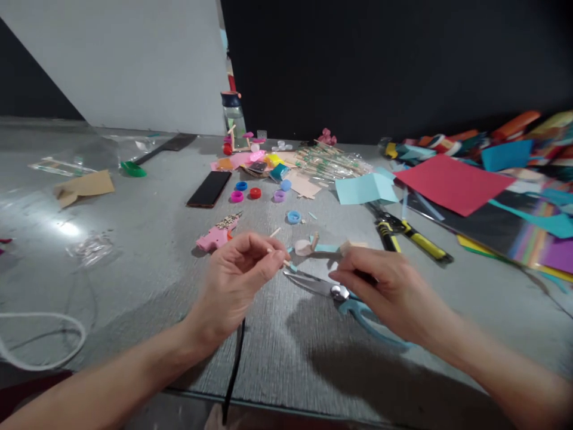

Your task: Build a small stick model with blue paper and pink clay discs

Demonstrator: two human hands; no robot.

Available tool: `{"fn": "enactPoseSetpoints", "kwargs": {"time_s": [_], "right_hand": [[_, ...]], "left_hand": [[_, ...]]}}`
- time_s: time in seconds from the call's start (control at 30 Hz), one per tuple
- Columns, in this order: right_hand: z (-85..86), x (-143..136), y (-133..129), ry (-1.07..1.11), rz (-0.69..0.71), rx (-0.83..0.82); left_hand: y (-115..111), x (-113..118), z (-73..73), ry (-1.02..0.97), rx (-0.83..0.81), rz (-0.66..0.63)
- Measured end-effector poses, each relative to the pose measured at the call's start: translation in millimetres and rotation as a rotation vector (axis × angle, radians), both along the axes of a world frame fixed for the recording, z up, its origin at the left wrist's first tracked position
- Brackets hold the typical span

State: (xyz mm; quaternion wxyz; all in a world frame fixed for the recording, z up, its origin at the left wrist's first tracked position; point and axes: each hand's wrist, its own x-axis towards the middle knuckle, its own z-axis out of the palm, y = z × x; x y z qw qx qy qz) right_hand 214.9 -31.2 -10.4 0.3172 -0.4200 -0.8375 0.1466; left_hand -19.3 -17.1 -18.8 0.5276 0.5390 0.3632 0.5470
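My left hand (246,269) pinches a thin wooden stick (286,263) with a small light blue bit at its tip. To its right, my right hand (380,280) has its fingers curled together above the blue-handled scissors (358,310); whatever it may hold is hidden. The scissors lie on the grey table with their blades pointing left, toward the stick's tip. Behind the hands are a light blue strip (326,248) and a small pale round piece (303,247). A pink glue gun (217,236) lies just beyond my left hand.
Bottle caps (255,193), a phone (209,189) and a bundle of wrapped sticks (329,160) lie farther back. Yellow-black pliers (423,242) and red paper (454,184) are at right. A black cable (235,370) crosses the front edge; a white cable (83,334) loops at left.
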Motion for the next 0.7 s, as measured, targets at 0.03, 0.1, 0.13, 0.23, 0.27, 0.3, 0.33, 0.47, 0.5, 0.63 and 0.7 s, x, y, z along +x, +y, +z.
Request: {"fn": "enactPoseSetpoints", "kwargs": {"time_s": [0.03,0.1,0.13,0.23,0.27,0.3,0.33,0.47,0.5,0.63,0.7], "right_hand": [[1.2,-2.9,0.6,0.009,0.008,-0.011],[5.4,-10.8,0.4,0.060,-0.001,-0.058],[7.8,-15.2,0.1,0.092,-0.008,-0.085],[12.0,-28.0,0.5,0.141,0.030,-0.050],[11.6,-31.8,1.3,0.136,0.059,0.014],[10.1,-35.2,2.2,0.123,0.083,0.094],[7.8,-38.4,3.3,0.105,0.096,0.173],[-2.2,-48.2,6.2,0.042,0.068,0.330],[-3.2,-49.9,6.4,0.041,0.064,0.341],[0.0,-53.4,6.0,0.039,0.080,0.390],[2.2,-53.6,5.4,0.001,0.080,0.429]], "left_hand": [[1.1,-0.6,-1.6,0.004,-0.001,0.003],[2.4,-2.3,-5.0,0.008,-0.007,0.005],[2.6,-3.2,-6.6,0.009,-0.009,0.007],[1.4,-4.7,-9.6,-0.004,-0.003,0.013],[0.6,-4.7,-9.9,-0.015,-0.003,0.017],[-0.2,-4.5,-9.9,-0.027,-0.005,0.018],[-1.2,-4.1,-9.8,-0.039,-0.011,0.017],[-5.1,-3.4,-8.9,-0.084,-0.048,0.006],[-6.1,-3.6,-9.0,-0.090,-0.052,0.006],[-9.2,-4.3,-9.8,-0.096,-0.053,0.017],[-9.8,-3.8,-10.1,-0.103,-0.054,0.019]]}}
